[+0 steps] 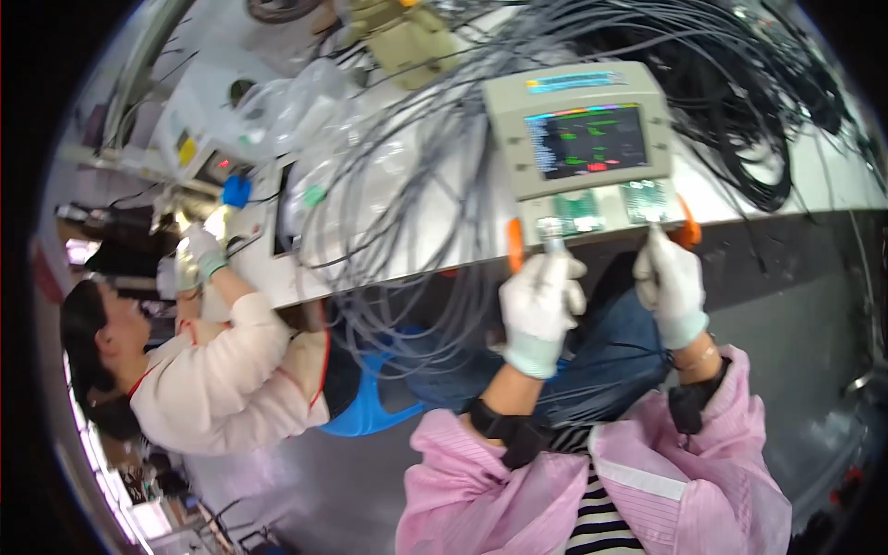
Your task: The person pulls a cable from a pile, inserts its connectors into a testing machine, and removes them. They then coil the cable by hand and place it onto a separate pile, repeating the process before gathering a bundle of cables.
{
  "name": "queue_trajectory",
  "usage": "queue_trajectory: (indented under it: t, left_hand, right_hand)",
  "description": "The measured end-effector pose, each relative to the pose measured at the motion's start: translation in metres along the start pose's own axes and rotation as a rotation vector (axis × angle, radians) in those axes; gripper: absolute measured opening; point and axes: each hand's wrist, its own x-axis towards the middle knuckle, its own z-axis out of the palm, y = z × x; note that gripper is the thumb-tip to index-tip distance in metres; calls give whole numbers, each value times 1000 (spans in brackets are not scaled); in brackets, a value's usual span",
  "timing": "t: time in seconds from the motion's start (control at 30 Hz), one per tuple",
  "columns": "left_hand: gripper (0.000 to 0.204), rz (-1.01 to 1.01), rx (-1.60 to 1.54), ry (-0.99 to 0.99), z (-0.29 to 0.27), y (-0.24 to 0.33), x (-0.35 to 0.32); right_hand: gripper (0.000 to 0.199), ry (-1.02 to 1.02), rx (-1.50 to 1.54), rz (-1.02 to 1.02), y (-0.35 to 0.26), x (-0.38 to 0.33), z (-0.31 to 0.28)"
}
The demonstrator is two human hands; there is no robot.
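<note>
A grey-beige cable tester with a lit colour screen sits at the front edge of the white table. Two green circuit boards, a left one and a right one, are set in its front ledge. My left hand, in a white glove, is closed around a small metallic cable connector at the left board. My gloved right hand pinches at the right board; what lies between its fingertips is too small and blurred to make out.
Grey cables spread over the table and hang off its edge at left; a black cable bundle lies at right. Orange parts flank the tester. Left, a co-worker sits by a blue stool, gloved hands at lit equipment.
</note>
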Motion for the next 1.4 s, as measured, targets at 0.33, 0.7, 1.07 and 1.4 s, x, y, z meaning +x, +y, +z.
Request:
queue_trajectory:
  t: [0.33,0.7,1.07,1.4]
  left_hand:
    - [27,90,75,-138,-24,-18,-29]
    - [29,-228,260,-2,-146,-75,-84]
    - [39,-52,143,-76,-139,-61,-78]
    - [40,139,68,64,-170,-70,-68]
  right_hand:
    - [41,-49,279,170,6,9,-16]
    - [36,-73,146,75,18,17,-20]
    - [31,-10,208,14,24,17,-22]
    - [31,-37,225,47,18,15,-23]
